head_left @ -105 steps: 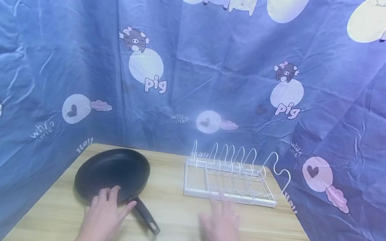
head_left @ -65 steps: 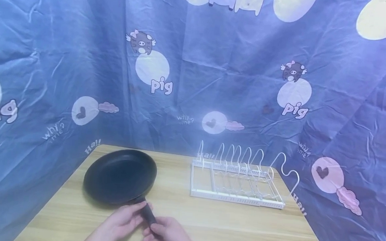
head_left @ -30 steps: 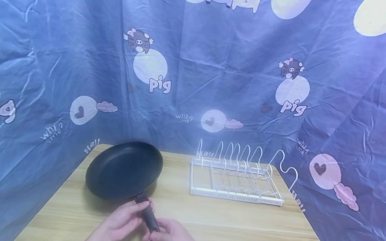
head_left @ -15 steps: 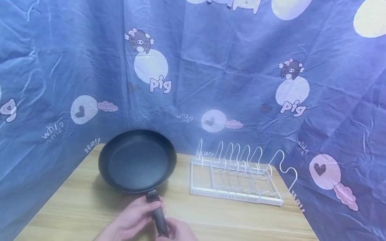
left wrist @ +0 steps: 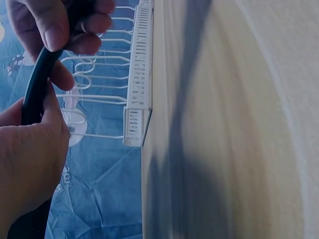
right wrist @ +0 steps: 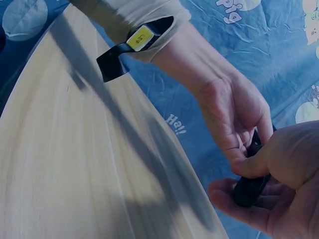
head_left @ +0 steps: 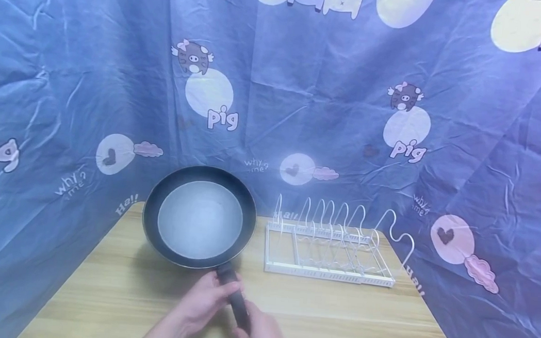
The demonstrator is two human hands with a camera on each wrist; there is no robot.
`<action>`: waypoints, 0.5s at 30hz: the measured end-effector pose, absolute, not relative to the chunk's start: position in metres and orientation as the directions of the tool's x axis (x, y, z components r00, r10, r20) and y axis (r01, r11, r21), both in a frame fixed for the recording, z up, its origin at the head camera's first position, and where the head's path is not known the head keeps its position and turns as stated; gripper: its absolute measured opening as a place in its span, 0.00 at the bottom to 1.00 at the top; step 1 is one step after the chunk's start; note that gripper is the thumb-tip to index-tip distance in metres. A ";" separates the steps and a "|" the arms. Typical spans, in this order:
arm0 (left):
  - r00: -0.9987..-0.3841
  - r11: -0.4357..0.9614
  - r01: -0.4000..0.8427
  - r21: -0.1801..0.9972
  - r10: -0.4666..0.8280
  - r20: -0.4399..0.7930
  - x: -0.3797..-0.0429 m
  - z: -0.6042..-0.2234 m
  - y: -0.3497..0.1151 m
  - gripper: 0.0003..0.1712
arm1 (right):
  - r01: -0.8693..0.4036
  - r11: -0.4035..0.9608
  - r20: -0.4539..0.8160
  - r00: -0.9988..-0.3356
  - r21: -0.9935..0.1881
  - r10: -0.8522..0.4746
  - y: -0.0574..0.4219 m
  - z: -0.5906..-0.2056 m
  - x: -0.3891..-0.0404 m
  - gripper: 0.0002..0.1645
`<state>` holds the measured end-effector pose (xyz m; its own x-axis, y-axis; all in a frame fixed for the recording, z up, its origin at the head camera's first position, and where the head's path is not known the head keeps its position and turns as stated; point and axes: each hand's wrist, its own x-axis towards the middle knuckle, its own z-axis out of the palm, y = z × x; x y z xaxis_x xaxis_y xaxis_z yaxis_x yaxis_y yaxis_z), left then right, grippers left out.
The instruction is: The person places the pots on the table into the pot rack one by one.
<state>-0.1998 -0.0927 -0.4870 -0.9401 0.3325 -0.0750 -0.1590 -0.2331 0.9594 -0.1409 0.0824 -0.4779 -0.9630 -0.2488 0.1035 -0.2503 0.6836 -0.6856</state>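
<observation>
A black frying pan is up off the wooden table, tilted so that its round inside faces the head camera. Near the pan's body, my left hand grips the black handle, thumb on top. My right hand is curled round the handle's far end, closer to me. Both hands also show in the left wrist view, where the left hand is above and the right hand below. In the right wrist view, the right hand partly hides the handle's end.
To the right of the pan, a white wire rack with several upright loops stands on the table. A blue patterned cloth hangs behind and at both sides. The pan's rim is close to the rack's left end.
Both hands have taken hold of the handle and lifted the pan from the table. It has moved right and tipped up, its inside turning towards the head camera. The rack stays in place.
</observation>
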 end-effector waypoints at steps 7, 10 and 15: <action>-0.957 -0.181 -0.103 0.978 0.285 -0.049 -0.201 -0.481 -0.078 0.23 | -0.182 0.728 0.107 -0.983 -0.661 -0.149 0.080 -0.479 -0.139 0.31; -0.967 -0.141 -0.078 0.987 0.252 -0.041 -0.201 -0.478 -0.071 0.25 | -0.158 0.733 0.102 -0.987 -0.661 -0.121 0.080 -0.479 -0.139 0.31; -0.978 -0.064 -0.021 0.998 0.206 -0.007 -0.199 -0.471 -0.062 0.32 | -0.145 0.732 0.113 -0.989 -0.666 -0.092 0.084 -0.481 -0.139 0.31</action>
<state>-0.1991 -0.0620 -0.4713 -0.9785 0.2063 -0.0075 -0.0212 -0.0642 0.9977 -0.1389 0.0839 -0.4811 -0.9892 -0.0923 0.1135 -0.1447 0.7322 -0.6655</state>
